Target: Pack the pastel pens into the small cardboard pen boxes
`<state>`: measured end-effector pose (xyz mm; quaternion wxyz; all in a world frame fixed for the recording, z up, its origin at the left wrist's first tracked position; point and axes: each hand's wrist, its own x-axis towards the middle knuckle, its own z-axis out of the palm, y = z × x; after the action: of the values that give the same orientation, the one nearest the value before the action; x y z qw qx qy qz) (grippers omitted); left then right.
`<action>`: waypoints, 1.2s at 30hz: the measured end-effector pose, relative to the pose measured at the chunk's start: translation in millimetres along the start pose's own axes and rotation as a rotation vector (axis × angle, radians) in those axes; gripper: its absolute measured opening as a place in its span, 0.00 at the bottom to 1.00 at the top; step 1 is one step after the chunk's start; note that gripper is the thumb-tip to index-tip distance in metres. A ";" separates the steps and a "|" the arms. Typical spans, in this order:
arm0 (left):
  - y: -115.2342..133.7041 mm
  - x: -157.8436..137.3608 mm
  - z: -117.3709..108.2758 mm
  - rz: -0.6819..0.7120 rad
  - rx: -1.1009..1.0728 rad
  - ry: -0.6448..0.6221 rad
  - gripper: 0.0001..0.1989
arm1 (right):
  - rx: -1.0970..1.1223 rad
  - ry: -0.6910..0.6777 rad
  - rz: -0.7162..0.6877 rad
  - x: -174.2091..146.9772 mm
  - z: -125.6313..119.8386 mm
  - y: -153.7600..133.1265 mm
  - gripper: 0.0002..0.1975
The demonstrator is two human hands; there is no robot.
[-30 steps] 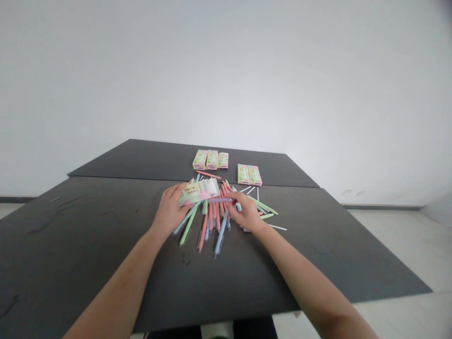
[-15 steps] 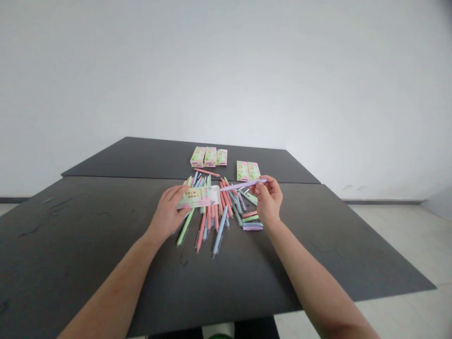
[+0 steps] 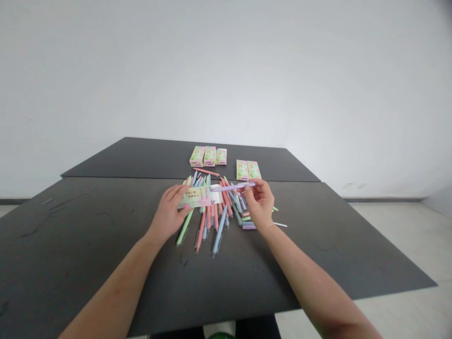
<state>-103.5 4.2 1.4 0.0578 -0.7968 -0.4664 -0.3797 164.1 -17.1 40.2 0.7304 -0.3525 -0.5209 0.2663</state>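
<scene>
My left hand grips a small green-and-pink printed box lying sideways, its white flap open toward the right. Between the fingers and thumb of my right hand is a purple pen, held level. The pen's left tip is at the box's open end; whether it has entered cannot be made out. Beneath both hands spreads a loose pile of pens in several colours, among them a blue pen, a red pen and a green pen.
Three printed boxes stand together toward the back of the dark table. Two more boxes lie side by side to their right. A red pen lies crosswise in front of the three boxes. A pale wall rises behind the table.
My right hand has moved left with the purple pen, bringing its tip from just right of the flap to the box opening. The left hand and box have stayed nearly still.
</scene>
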 end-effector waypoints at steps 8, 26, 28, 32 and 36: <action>-1.8 0.2 1.5 -0.058 -0.008 0.018 0.28 | 0.011 0.033 0.026 -3.1 2.3 -0.2 0.10; 2.6 -0.1 1.7 -0.011 0.016 -0.004 0.27 | 0.050 -0.105 0.081 -8.6 6.4 9.0 0.11; 2.8 -0.1 2.1 0.001 0.018 -0.005 0.28 | 0.040 -0.136 0.102 -10.7 6.4 13.8 0.11; 2.3 -0.4 2.0 0.002 0.015 -0.004 0.28 | -0.065 -0.216 0.128 -13.7 3.0 19.9 0.12; 3.3 -0.6 0.8 0.001 0.013 -0.016 0.28 | -0.191 -0.317 0.085 -13.6 -0.2 17.5 0.12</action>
<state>-100.6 2.3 1.4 0.0598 -0.7996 -0.4689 -0.3704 159.6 -16.8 18.5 0.5906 -0.3956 -0.6368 0.2985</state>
